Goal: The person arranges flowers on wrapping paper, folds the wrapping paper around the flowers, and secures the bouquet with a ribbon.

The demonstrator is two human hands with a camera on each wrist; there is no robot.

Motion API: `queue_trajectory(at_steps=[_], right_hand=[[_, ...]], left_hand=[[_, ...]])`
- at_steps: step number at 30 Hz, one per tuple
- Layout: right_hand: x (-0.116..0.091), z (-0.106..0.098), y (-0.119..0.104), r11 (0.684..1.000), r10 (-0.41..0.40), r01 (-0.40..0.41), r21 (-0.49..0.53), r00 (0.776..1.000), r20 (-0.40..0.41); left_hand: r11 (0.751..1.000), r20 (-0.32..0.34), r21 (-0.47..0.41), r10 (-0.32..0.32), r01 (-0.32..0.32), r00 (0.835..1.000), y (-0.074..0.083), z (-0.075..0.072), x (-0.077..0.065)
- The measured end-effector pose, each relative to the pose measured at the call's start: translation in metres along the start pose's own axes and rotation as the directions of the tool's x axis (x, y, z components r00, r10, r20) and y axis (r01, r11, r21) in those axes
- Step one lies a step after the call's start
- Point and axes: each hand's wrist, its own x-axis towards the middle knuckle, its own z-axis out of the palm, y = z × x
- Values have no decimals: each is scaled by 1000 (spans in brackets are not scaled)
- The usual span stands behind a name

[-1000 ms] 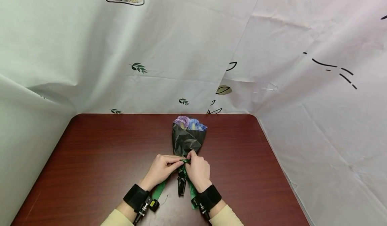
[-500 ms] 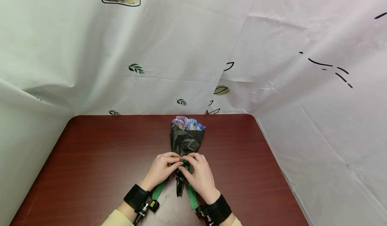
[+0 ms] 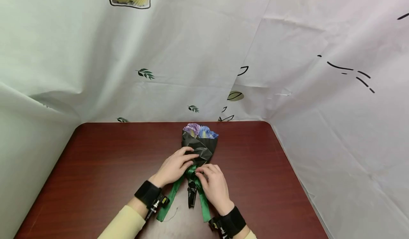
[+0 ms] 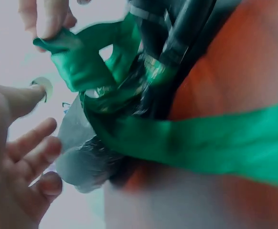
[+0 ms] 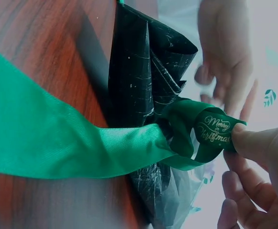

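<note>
A small bouquet lies on the table, its purple flower and blue flower showing above a black wrapper. Green ribbon is looped round its narrow neck, with two long tails spreading toward the near side. My right hand pinches a ribbon loop between thumb and fingertips; in the right wrist view that loop bears "Merry Christmas" lettering. My left hand reaches over the wrapper with fingers extended. Seen from the left wrist, its fingers are spread apart and hold nothing. The black-wrapped stem end points toward me.
The bouquet rests on a dark red-brown wooden table. White printed fabric hangs behind and along both sides. A thin thread lies near the left ribbon tail. Black bands with cameras sit on both wrists.
My left hand has let go of the ribbon at the knot and moved up over the wrapper, fingers opening. The right hand shifted slightly right and down, now pinching the ribbon loop.
</note>
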Motion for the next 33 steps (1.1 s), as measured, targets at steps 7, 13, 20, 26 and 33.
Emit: queue_trajectory(at_steps=[7, 13, 20, 26, 33], right_hand=[[-1, 2, -3, 999, 30, -30, 9, 999, 24], [-1, 1, -4, 1000, 29, -29, -1, 999, 26], [-6, -2, -3, 991, 132, -131, -13, 991, 26], [-9, -6, 3, 971, 237, -237, 17, 971, 39], [-1, -11, 13, 947, 293, -297, 120, 955, 50]], left_hand=[[983, 206, 155, 69, -102, 976, -7, 2, 10], [982, 149, 160, 77, -101, 986, -9, 5, 6], [990, -4, 114, 83, -82, 997, -7, 7, -5], [998, -146, 31, 63, -59, 987, -1, 2, -15], [971, -206, -238, -75, 25, 976, -1, -2, -20]])
